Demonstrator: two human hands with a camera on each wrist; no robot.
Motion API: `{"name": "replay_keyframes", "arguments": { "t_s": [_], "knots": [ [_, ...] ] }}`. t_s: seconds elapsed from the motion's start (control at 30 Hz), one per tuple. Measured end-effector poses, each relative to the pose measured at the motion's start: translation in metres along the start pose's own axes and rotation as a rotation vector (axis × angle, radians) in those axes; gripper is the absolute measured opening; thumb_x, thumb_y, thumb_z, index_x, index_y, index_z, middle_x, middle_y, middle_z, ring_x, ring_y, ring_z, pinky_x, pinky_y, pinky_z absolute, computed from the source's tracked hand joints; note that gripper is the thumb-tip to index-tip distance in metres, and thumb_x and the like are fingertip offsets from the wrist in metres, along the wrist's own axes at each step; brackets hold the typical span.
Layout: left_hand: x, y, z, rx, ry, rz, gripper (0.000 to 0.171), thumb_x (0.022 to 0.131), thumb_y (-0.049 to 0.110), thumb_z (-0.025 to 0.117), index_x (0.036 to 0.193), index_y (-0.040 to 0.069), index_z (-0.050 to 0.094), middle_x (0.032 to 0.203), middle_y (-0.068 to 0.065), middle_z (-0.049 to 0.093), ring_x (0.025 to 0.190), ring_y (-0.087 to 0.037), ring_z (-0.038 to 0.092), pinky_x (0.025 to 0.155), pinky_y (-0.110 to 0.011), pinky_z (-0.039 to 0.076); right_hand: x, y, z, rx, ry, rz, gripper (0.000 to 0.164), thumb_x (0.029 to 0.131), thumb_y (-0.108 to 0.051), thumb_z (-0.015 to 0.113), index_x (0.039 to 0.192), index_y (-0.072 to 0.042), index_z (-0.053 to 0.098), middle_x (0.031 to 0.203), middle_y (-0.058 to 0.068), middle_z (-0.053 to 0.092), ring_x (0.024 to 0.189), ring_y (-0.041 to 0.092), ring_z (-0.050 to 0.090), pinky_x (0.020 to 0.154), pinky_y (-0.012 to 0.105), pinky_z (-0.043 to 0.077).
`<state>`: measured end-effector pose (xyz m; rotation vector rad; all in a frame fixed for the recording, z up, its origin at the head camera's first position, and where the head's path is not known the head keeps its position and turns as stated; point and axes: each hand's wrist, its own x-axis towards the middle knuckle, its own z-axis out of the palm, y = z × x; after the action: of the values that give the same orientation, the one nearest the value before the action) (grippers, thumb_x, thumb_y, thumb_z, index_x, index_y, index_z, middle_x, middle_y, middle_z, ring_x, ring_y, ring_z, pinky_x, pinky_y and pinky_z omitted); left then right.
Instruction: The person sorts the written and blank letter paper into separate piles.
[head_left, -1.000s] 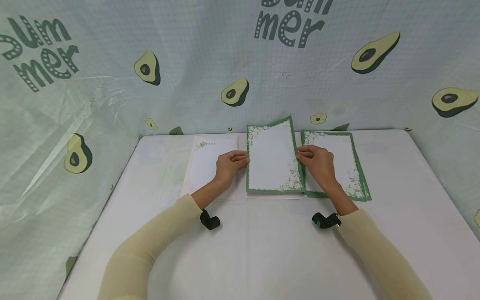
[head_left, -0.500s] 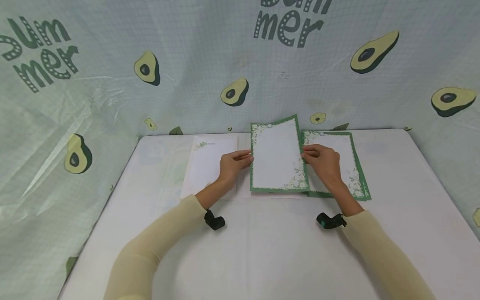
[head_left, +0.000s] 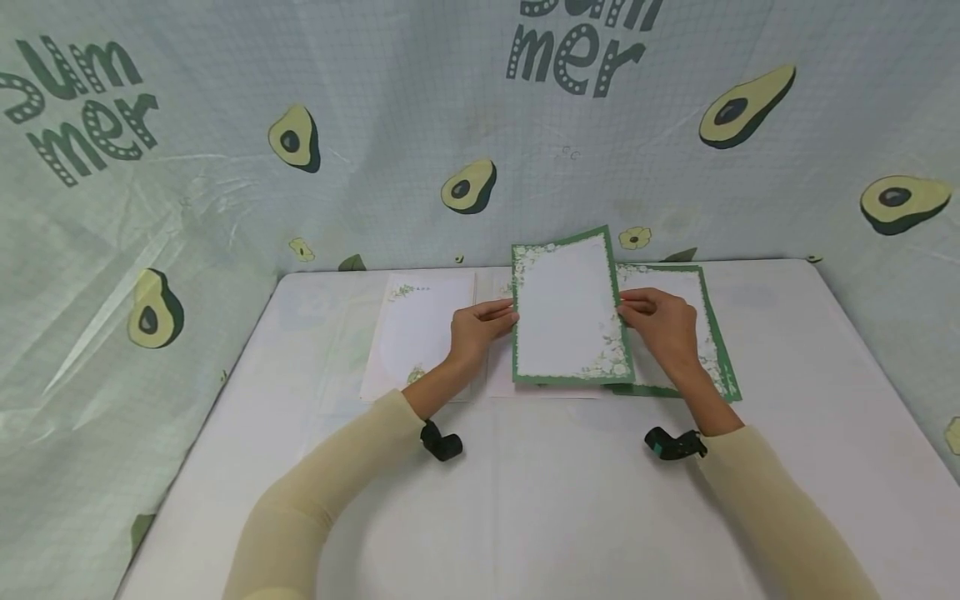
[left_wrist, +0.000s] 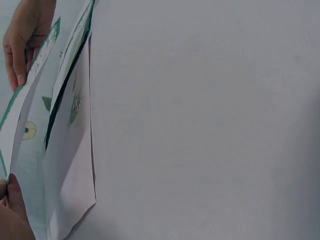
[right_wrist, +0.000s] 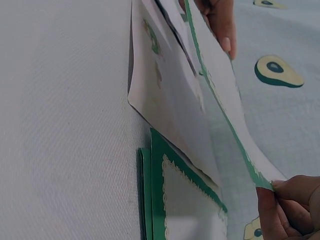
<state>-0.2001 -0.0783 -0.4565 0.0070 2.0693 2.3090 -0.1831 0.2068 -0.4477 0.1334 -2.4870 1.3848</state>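
Observation:
Both hands hold a green-bordered sheet of stationery paper (head_left: 566,312) with white flowers in its corners. In the head view my left hand (head_left: 474,333) pinches its left edge, and my right hand (head_left: 666,329) pinches the right edge. The sheet is raised off the table and leans, as its edge-on look (right_wrist: 227,105) in the right wrist view shows. Behind and below it lies a pale paper sheet (head_left: 501,367), partly covered. To the right, several matching green-bordered sheets (head_left: 708,358) lie in an uneven pile, overlapped by the held one and by my right hand.
Another pale sheet (head_left: 408,333) with a small green floral print lies at the left, partly behind my left forearm. All of it rests on a white-covered table (head_left: 525,500). An avocado-print sheet (head_left: 375,192) hangs close behind the table's far edge.
Both hands have shifted slightly to the right, carrying the green-bordered sheet with them. It now covers more of the right pile, and more of the pale middle sheet shows.

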Motion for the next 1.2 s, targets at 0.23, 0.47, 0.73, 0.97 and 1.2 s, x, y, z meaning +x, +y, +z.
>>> {"name": "replay_keyframes", "arguments": {
  "t_s": [0.23,0.47,0.73,0.97,1.2],
  "knots": [
    [0.001,0.000,0.006,-0.004,-0.015,0.004,0.032,0.090,-0.003,0.074,0.121,-0.008,0.070,0.117,-0.022,0.072,0.090,-0.010,0.073,0.086,-0.029,0.062,0.000,0.002,-0.005,-0.012,0.009,0.018,0.027,0.099,-0.016,0.069,0.120,0.000,0.073,0.105,0.021,0.075,0.069,-0.018,0.058,0.059,0.011,0.049],
    [0.002,-0.002,0.013,-0.011,-0.019,-0.008,0.031,0.089,-0.004,0.075,0.120,-0.007,0.071,0.114,-0.020,0.073,0.092,-0.012,0.074,0.086,-0.029,0.062,-0.003,0.005,-0.012,0.011,0.019,0.023,0.026,0.099,-0.015,0.069,0.120,0.001,0.073,0.105,0.023,0.075,0.070,-0.017,0.060,0.060,0.009,0.050],
    [0.002,-0.007,0.021,-0.038,-0.022,-0.017,0.030,0.090,-0.006,0.073,0.120,-0.009,0.070,0.110,-0.021,0.074,0.091,-0.011,0.073,0.086,-0.029,0.062,-0.006,0.012,-0.017,0.023,0.029,0.042,0.027,0.099,-0.014,0.069,0.120,0.003,0.072,0.106,0.024,0.074,0.073,-0.017,0.060,0.063,0.007,0.051],
    [0.002,-0.008,0.029,-0.075,-0.026,-0.025,0.032,0.089,-0.007,0.074,0.120,-0.010,0.069,0.115,-0.024,0.072,0.090,-0.012,0.074,0.087,-0.030,0.061,-0.008,0.015,-0.024,0.009,0.060,0.039,0.027,0.098,-0.013,0.070,0.119,0.004,0.072,0.105,0.025,0.074,0.071,-0.020,0.059,0.062,0.005,0.050],
    [0.001,-0.008,0.039,-0.094,-0.019,-0.014,0.031,0.088,-0.007,0.075,0.119,-0.010,0.070,0.111,-0.020,0.074,0.087,-0.013,0.074,0.086,-0.031,0.062,-0.012,0.013,-0.035,-0.021,0.060,0.087,0.030,0.099,-0.017,0.070,0.122,0.003,0.072,0.108,0.025,0.073,0.070,-0.019,0.059,0.062,0.005,0.049]
  ]
}}
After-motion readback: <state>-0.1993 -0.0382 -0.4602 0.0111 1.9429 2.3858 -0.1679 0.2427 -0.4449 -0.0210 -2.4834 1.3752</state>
